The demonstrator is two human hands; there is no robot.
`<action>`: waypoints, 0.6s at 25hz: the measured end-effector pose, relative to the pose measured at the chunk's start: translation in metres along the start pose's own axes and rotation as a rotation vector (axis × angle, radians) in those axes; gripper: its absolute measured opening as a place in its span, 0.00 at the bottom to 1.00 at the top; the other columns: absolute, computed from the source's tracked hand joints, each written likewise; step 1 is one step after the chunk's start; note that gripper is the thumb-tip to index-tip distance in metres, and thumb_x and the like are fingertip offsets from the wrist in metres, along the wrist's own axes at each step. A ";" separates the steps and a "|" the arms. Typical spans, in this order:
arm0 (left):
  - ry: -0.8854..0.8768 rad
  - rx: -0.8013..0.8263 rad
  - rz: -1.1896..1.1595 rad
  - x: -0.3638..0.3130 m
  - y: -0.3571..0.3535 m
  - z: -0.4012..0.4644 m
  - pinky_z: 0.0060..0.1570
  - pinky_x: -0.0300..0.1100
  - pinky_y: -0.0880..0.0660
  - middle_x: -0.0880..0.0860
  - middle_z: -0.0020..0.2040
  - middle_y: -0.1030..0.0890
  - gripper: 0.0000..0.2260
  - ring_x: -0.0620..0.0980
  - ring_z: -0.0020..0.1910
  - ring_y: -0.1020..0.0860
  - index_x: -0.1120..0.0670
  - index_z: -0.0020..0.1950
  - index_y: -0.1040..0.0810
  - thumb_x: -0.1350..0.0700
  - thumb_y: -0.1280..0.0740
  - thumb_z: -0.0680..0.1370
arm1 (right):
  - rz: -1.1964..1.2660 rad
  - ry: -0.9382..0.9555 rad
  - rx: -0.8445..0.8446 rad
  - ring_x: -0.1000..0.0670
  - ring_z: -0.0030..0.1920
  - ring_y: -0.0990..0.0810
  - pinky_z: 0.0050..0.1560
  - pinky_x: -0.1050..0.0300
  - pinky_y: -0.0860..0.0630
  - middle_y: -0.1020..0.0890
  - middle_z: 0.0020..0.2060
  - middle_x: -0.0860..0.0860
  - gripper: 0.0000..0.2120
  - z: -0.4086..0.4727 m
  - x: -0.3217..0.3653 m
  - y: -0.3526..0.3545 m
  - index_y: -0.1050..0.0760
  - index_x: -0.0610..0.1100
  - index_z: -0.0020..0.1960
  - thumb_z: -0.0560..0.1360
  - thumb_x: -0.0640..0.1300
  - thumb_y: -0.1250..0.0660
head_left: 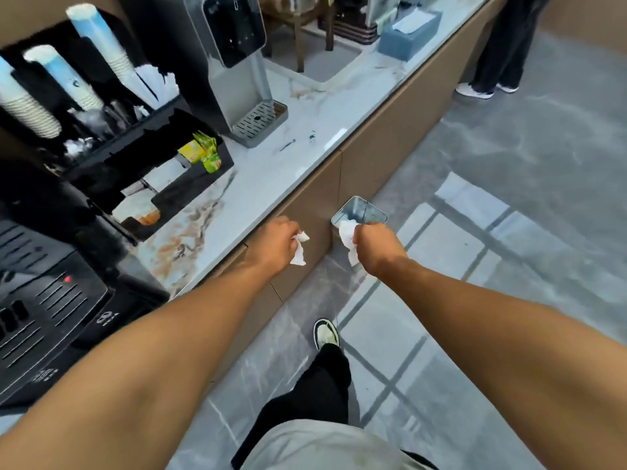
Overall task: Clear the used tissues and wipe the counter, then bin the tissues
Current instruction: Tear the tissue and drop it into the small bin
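Note:
My left hand [276, 240] is closed around a crumpled white tissue [300, 252] in front of the tan cabinet face, just below the counter edge. My right hand [376, 245] grips a second white tissue [347, 240] and also holds the metal bin flap [359, 212] tilted open on the cabinet front. The tissue in my right hand hangs right at the flap's opening. The marble counter [271, 171] runs from lower left to upper right above both hands.
On the counter stand a black coffee machine [44, 300], a black organiser with paper cups [88, 106], a grey water dispenser [237, 62] and a blue tissue box [409, 35]. Small dark bits [298, 140] lie near the dispenser. Another person's legs [498, 62] stand far right.

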State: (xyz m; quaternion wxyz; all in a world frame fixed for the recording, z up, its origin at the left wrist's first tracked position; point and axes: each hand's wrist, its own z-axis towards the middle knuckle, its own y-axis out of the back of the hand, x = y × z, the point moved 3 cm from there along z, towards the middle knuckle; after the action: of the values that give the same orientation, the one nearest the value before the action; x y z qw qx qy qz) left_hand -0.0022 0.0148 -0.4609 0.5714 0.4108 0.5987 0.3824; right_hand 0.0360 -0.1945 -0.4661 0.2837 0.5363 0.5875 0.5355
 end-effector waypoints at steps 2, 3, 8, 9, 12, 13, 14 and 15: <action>-0.032 0.017 -0.014 -0.009 -0.008 0.040 0.53 0.52 0.23 0.55 0.54 0.19 0.10 0.57 0.54 0.20 0.57 0.55 0.18 0.62 0.35 0.76 | 0.014 -0.037 -0.006 0.37 0.51 0.19 0.52 0.50 0.22 0.19 0.54 0.39 0.13 0.023 -0.017 0.011 0.21 0.39 0.57 0.73 0.32 0.35; -0.039 0.022 -0.022 -0.011 -0.011 0.060 0.53 0.52 0.23 0.55 0.54 0.19 0.10 0.57 0.53 0.20 0.57 0.54 0.18 0.62 0.35 0.76 | 0.017 -0.052 -0.011 0.37 0.51 0.19 0.52 0.50 0.22 0.19 0.54 0.39 0.13 0.037 -0.025 0.016 0.21 0.39 0.57 0.74 0.32 0.35; -0.064 0.049 -0.071 -0.019 -0.023 0.148 0.51 0.49 0.24 0.57 0.53 0.19 0.09 0.57 0.53 0.21 0.58 0.54 0.17 0.63 0.34 0.76 | -0.015 -0.111 0.003 0.37 0.52 0.19 0.51 0.52 0.23 0.19 0.53 0.38 0.12 0.107 -0.048 0.034 0.20 0.37 0.56 0.74 0.32 0.35; -0.072 0.065 -0.081 -0.020 -0.026 0.162 0.51 0.48 0.25 0.58 0.53 0.19 0.09 0.57 0.53 0.22 0.59 0.53 0.17 0.63 0.34 0.76 | -0.016 -0.120 0.005 0.37 0.51 0.19 0.51 0.52 0.23 0.19 0.53 0.39 0.12 0.120 -0.051 0.035 0.19 0.38 0.56 0.74 0.32 0.35; -0.057 0.098 -0.111 -0.019 -0.035 0.199 0.50 0.48 0.26 0.58 0.52 0.19 0.08 0.57 0.52 0.22 0.60 0.53 0.17 0.63 0.34 0.76 | -0.005 -0.160 0.037 0.38 0.50 0.19 0.50 0.53 0.23 0.19 0.51 0.39 0.12 0.153 -0.060 0.034 0.18 0.39 0.55 0.74 0.33 0.35; -0.045 0.106 -0.118 -0.019 -0.037 0.207 0.51 0.49 0.24 0.57 0.53 0.19 0.08 0.58 0.52 0.22 0.59 0.53 0.17 0.63 0.33 0.76 | 0.001 -0.176 0.049 0.37 0.49 0.19 0.49 0.53 0.23 0.19 0.50 0.39 0.12 0.161 -0.063 0.034 0.19 0.39 0.54 0.74 0.33 0.35; -0.038 0.117 -0.126 -0.019 -0.040 0.213 0.51 0.51 0.24 0.57 0.53 0.19 0.08 0.58 0.52 0.21 0.58 0.53 0.17 0.62 0.33 0.76 | 0.015 -0.191 0.053 0.37 0.49 0.19 0.48 0.53 0.23 0.19 0.50 0.40 0.12 0.168 -0.065 0.035 0.19 0.39 0.54 0.73 0.33 0.36; -0.039 0.131 -0.134 -0.018 -0.043 0.220 0.51 0.51 0.24 0.57 0.53 0.19 0.09 0.58 0.52 0.21 0.58 0.53 0.17 0.62 0.33 0.76 | 0.032 -0.204 0.055 0.37 0.49 0.20 0.48 0.52 0.22 0.20 0.50 0.40 0.12 0.177 -0.069 0.036 0.19 0.39 0.53 0.73 0.32 0.37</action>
State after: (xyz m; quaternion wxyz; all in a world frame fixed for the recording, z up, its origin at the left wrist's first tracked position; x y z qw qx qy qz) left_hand 0.2156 -0.0200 -0.5061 0.5791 0.4138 0.6374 0.2952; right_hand 0.2268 -0.2063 -0.4959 0.3187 0.6048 0.5614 0.4663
